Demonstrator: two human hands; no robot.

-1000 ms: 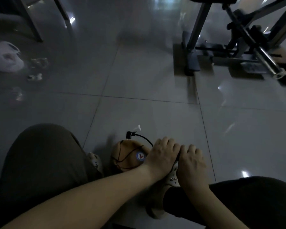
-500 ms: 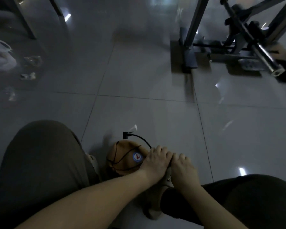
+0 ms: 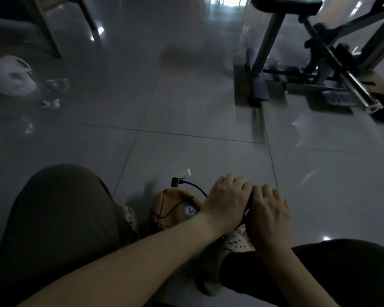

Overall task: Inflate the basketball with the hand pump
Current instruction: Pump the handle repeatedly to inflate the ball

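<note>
A small tan basketball [image 3: 171, 209] with black seams and a round blue-and-white logo lies on the floor between my feet. A black hose [image 3: 194, 187] arcs from a connector on top of the ball toward my hands. My left hand [image 3: 226, 202] and my right hand [image 3: 268, 213] sit side by side, fingers curled over the dark pump handle [image 3: 249, 201], of which only a sliver shows between them. The pump body is hidden under my hands.
My knees in dark trousers fill the lower corners, with light perforated clogs [image 3: 237, 244] below the hands. A metal exercise machine [image 3: 319, 69] stands at the far right. A white plastic bag [image 3: 11, 76], scraps of litter and chair legs [image 3: 51, 38] are at the far left.
Both hands on the handle dropped and drew toward me half a second ago, then rose again to about where they were a second ago. The ball stays put.
</note>
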